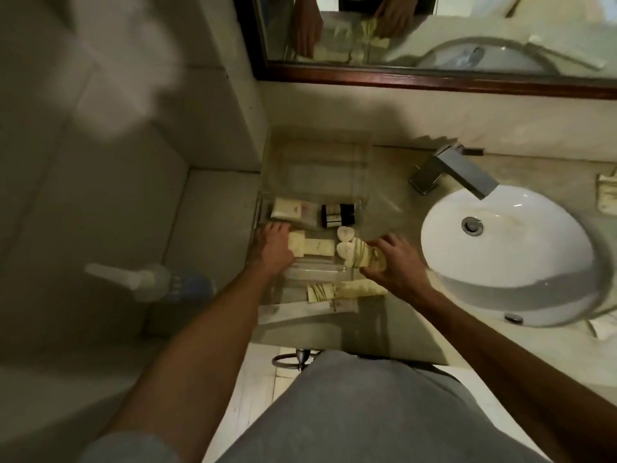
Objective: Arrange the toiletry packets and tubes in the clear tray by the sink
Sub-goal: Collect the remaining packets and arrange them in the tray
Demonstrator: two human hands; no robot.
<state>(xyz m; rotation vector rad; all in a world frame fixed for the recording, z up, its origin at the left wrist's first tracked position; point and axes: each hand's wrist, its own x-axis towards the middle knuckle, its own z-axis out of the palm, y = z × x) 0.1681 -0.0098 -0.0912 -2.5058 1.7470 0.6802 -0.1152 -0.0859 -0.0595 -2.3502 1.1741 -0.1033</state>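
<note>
While the left hand (273,243) lies flat, grip released, on a cream packet (310,247) in the clear tray (364,168) left of the sink (507,259), the right hand (392,259) pinches a striped tube (359,255) just beside it. Two dark bottles (337,215) lie farther back; more packets (334,292) rest nearer on the counter (390,202).

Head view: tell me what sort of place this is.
Most likely a hotel bathroom. A white basin with a metal faucet sits under a framed mirror, and a clear tray beside it holds small guest-size toiletry packets and tubes.
</note>
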